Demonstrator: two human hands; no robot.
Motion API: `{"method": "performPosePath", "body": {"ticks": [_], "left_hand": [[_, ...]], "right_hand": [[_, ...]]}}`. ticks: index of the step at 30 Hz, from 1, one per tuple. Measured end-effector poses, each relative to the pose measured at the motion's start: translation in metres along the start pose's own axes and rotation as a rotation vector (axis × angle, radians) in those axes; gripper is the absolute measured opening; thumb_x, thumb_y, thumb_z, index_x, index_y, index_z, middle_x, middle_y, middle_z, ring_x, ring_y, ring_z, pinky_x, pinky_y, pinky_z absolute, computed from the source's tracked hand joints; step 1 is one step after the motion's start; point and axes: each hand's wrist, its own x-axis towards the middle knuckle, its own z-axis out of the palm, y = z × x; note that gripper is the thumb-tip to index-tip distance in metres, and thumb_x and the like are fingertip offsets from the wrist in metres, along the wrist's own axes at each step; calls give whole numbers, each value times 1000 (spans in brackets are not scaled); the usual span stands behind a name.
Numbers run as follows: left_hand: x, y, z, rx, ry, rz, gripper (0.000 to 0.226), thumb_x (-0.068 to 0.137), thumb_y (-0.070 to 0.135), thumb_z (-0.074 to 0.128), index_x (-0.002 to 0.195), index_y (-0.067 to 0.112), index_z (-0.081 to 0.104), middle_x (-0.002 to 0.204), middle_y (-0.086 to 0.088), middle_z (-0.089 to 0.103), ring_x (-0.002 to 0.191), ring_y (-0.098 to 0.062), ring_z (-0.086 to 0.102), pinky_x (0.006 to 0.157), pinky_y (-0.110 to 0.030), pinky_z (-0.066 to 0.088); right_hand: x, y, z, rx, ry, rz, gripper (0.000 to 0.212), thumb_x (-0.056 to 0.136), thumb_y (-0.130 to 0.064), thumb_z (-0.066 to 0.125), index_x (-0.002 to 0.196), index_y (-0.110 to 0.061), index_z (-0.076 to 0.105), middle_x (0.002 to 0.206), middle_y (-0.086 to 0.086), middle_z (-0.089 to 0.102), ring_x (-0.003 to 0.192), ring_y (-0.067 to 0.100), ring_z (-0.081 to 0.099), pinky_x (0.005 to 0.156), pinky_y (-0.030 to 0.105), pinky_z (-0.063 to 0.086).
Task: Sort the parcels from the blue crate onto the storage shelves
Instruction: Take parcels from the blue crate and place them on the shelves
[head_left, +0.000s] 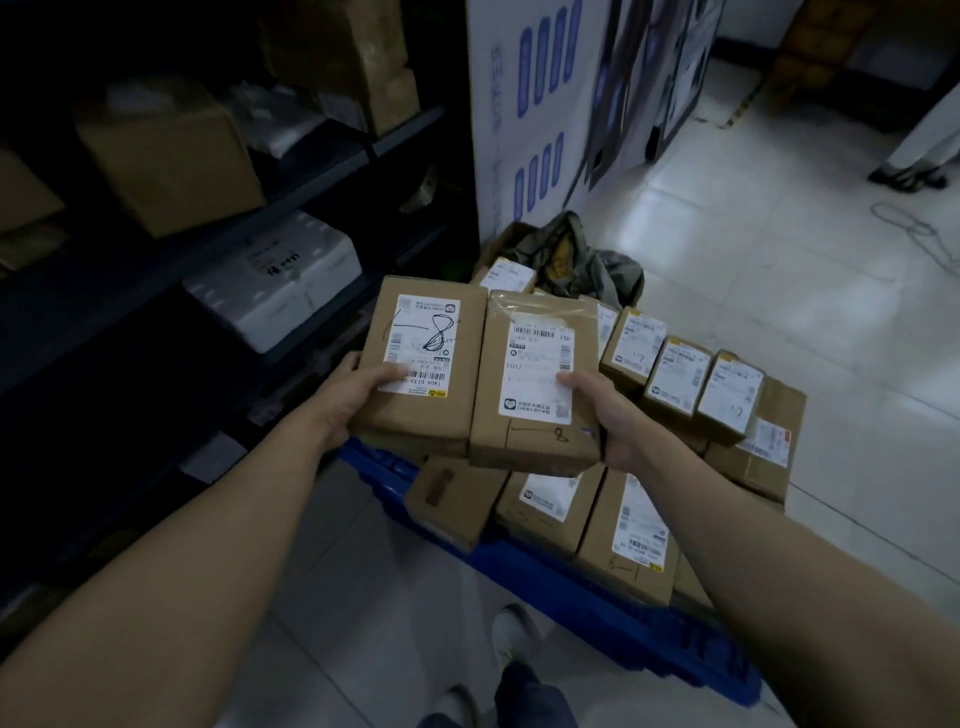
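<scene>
Head view: your left hand (358, 397) grips the left parcel (431, 410), right hand (605, 415) the right parcel (537, 441), edges touching. Floor (779, 270) lies open right. Left label (422, 343): handwritten 8.

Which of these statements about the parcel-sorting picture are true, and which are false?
1. The left hand holds the left parcel, the right hand the right parcel. True.
2. The left parcel's label bears a handwritten 8. True.
3. The blue crate is empty. False: many labelled parcels sit in it.
4. The storage shelves stand on the person's right. False: they are on the left.
</scene>
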Motion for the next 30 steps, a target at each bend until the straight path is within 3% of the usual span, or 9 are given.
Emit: {"method": "performPosePath", "body": {"ticks": [4,8,10,13,17,21,24,27,30], "left_hand": [[-47,22,-39,-121,14,47,67,61,41,76,120,36,44,115,-5,64,100,-28,61,80,-50,52],[-94,29,-89,-245,110,124,70,65,38,71,128,40,41,118,-4,64,107,-31,60,87,-55,49],[-119,28,-110,-316,196,174,67,69,33,71,127,37,39,118,-6,63,104,-30,62,86,-52,52],[-165,26,-139,-380,325,238,51,79,30,68,122,34,39,111,-3,64,89,-21,64,67,-37,56],[-231,8,-175,-481,502,308,69,68,34,71,130,31,40,117,-6,65,94,-23,65,76,-40,54],[-297,-24,-188,-553,681,339,74,65,34,70,132,31,39,118,-6,64,95,-24,64,73,-39,55],[-346,-58,-185,-594,842,351,67,65,33,70,125,34,42,115,-4,64,94,-22,64,69,-36,54],[-394,-100,-176,-630,1006,341,61,65,32,71,119,36,45,115,-3,64,98,-23,64,72,-37,53],[-440,-140,-161,-729,1140,337,68,64,30,70,126,31,42,111,-4,65,93,-22,65,70,-35,54]], "right_hand": [[-24,-19,36,18,-96,-90,90,63,-36,82,140,-17,39,121,16,66,98,34,69,65,41,57],[-47,-43,90,-59,-206,-160,94,56,-37,82,139,-17,41,119,16,67,100,35,68,66,40,58],[-57,-53,120,-86,-281,-170,90,59,-33,81,138,-16,41,119,17,67,98,35,69,65,40,58],[-70,-64,169,-157,-429,-169,81,67,-30,78,138,-16,43,120,17,66,91,32,70,63,40,59],[-91,-71,234,-251,-640,-172,52,86,-19,66,133,-18,43,113,14,69,83,27,71,67,41,61],[-119,-59,289,-325,-840,-132,61,83,-16,68,137,-22,41,107,12,71,77,27,73,62,44,59],[-142,-37,323,-368,-960,-98,62,83,-14,67,138,-20,40,112,13,69,81,28,72,69,48,60],[-173,-8,352,-450,-1068,-68,63,83,-15,68,139,-21,39,112,12,69,84,28,72,69,45,60],[-204,25,376,-533,-1150,-45,63,83,-15,68,138,-23,38,110,11,70,82,27,72,64,42,60]]}}
